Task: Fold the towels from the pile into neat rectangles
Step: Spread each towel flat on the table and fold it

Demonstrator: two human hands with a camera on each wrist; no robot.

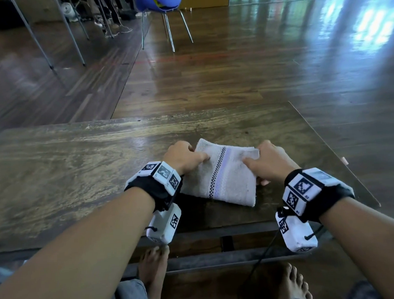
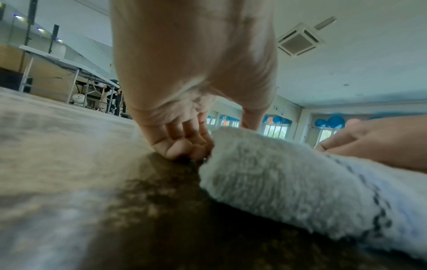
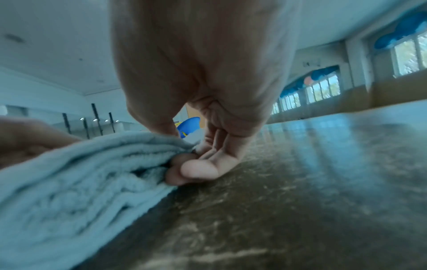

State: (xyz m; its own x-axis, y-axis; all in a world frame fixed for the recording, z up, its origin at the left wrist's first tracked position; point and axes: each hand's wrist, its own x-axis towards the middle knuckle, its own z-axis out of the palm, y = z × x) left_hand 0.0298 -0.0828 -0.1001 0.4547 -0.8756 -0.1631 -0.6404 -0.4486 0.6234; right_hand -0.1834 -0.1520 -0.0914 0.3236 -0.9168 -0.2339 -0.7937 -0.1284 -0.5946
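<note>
1. Two hands frame the work in the head view: the left hand (image 1: 184,157) pinches the far left edge of the folded towel (image 1: 219,178) and the right hand (image 1: 270,161) grips its right edge, thumb on top. The towel lies on the table (image 1: 76,169), near the front edge, already a thick rectangle with its checked stripe running front to back. To finish well, I would tug both edges evenly so the stripe stays straight and the corners square up.
2. The left wrist view shows the left hand's fingers (image 2: 180,146) curled at the towel's (image 2: 277,182) edge, tips against the table. Keep them low so the layers don't slide apart.
3. The right wrist view shows the right hand (image 3: 203,160) with thumb above and fingers beneath the stacked layers (image 3: 80,173), which look loose and wavy here; pressing them flat before letting go seems wise.
</note>
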